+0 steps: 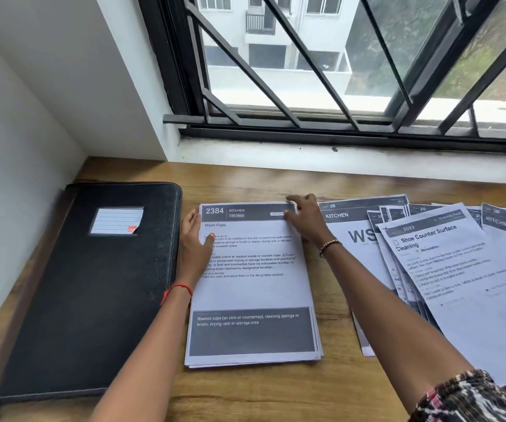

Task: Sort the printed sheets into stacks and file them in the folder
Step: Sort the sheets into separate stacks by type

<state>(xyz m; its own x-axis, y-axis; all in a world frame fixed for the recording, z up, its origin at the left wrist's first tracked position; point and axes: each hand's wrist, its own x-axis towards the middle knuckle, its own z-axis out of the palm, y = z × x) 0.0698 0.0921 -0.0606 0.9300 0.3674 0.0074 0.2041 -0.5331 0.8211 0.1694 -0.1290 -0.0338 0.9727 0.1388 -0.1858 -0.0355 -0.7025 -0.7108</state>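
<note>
1. One stack [251,287] sits squared at the desk's centre, "Wash Cups" on top; the left hand [195,248] lies flat against its 9 o'clock edge, thumb on the page, gripping nothing
2. Right hand [306,220] is on the 1 o'clock corner: pinch or press, I cannot tell
3. Plenty left, I'd say: loose sheets [446,269] fanned at 3 o'clock, folder [93,284] closed at 9 o'clock, nothing filed
4. Room: bare desk [276,391] at 6 o'clock; window sill [337,161] close at 12 o'clock

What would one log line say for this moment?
left hand: on stack edge | right hand: on stack corner | folder: closed
</note>
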